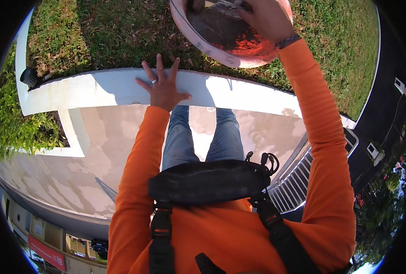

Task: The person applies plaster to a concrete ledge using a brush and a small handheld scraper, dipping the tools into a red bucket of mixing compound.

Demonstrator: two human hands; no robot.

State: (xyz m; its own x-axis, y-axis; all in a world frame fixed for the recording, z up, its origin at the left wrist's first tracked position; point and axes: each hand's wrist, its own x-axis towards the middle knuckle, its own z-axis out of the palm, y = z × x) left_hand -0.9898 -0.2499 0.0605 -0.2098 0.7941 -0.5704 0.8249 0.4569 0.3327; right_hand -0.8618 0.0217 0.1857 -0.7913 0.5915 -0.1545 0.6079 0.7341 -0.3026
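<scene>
My left hand [163,86] lies with fingers spread on the white top of a low wall [134,86]. A ring shows on one finger. My right hand [270,23] reaches into a round reddish bucket [181,20] with a pale, crusted rim, beyond the wall on the grass. Its fingers are closed at the picture's upper edge, by a thin pale grey piece [230,4] whose kind I cannot make out. Dark grey material coats the bucket's inside, and sunlight shows part of it bright orange-red. A rounded lump [197,6] sits at the bucket's far left.
Grass with dry leaves [121,36] borders the wall's far side. A small black fixture [28,77] stands at the left corner, near a planted bed [25,128]. Metal railing bars [289,187] lie at lower right, beside a dark road [381,123].
</scene>
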